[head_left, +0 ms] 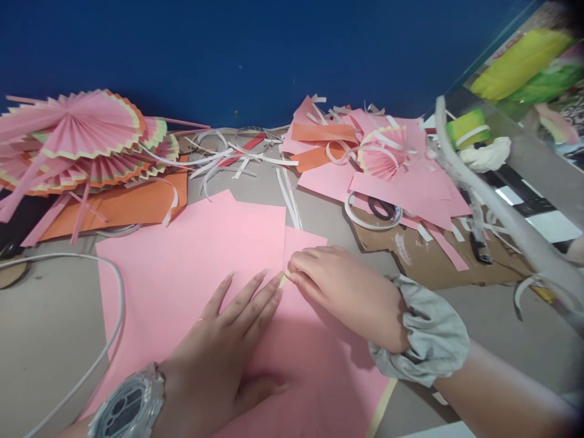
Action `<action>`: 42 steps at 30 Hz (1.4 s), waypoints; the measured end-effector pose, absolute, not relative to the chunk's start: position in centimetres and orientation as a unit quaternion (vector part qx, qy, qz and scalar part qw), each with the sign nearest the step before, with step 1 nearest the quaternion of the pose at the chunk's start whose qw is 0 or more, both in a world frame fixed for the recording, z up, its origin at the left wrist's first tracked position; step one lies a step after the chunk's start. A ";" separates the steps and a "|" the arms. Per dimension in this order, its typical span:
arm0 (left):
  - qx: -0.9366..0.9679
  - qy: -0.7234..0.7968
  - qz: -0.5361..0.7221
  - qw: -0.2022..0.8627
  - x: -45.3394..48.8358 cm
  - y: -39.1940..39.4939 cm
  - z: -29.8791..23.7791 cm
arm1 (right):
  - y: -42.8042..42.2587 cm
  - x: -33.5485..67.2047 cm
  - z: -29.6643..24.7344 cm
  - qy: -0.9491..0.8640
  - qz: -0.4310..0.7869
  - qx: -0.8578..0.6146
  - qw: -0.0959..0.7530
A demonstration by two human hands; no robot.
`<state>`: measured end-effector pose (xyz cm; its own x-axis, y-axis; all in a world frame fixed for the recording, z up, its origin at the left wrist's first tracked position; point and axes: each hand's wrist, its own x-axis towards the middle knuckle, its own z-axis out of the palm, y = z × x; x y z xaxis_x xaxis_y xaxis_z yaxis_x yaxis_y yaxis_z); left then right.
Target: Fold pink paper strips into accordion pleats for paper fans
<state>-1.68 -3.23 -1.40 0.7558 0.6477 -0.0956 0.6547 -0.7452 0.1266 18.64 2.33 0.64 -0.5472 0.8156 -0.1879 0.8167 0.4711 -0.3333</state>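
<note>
Pink sheets (187, 255): here they are, overlapping flat across the middle of the grey surface (45, 322), right beneath both my hands.
Left grip (223, 347): open and palm down, fingers spread over the paper and pointing up and to the right, thumb out to the side, pressed to nothing but pink.
Right grip (344, 292): curled in, fingertips bunched at the overlap, just beside my left fingertips; whether they pinch the edge or simply press on it, I cannot tell.
Pale yellow sliver (283, 280): right in the thick of it, a small piece showing between my two sets of fingertips.
Wrists: a clear-strapped watch (125, 407) on my left, a grey-green scrunchie (433, 340) on my right.
White cable (122, 298): looping over the sheets' left edge, well apart from my fingers.
Pleated fans (91, 128): stacked up at the far left, pink with yellow and orange edging, above an orange sheet (123, 204).
Cardboard (433, 261): over to the right, beyond my right hand, pink offcuts (401, 198) heaped partly on it.
</note>
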 end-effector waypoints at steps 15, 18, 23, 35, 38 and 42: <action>0.945 0.315 -0.025 0.080 -1.6 -3.4 -1.0 | 2.4 18.6 0.8 0.858 -0.180 0.480 0.003; 0.944 0.317 -0.028 0.083 -1.6 -3.5 -1.1 | 2.2 18.4 1.0 0.872 -0.127 0.473 0.014; 0.944 0.317 -0.036 0.082 -1.5 -3.5 -1.2 | 1.7 18.0 1.5 0.888 -0.039 0.457 0.036; 0.943 0.320 -0.030 0.090 -1.6 -3.5 -1.2 | 2.1 18.4 1.4 0.847 -0.100 0.523 0.000; 0.944 0.318 -0.025 0.079 -1.5 -3.5 -1.1 | 2.0 18.1 1.5 0.832 -0.099 0.546 -0.002; 0.946 0.314 -0.023 0.076 -1.6 -3.4 -1.1 | 2.0 18.3 1.8 0.821 -0.085 0.564 -0.015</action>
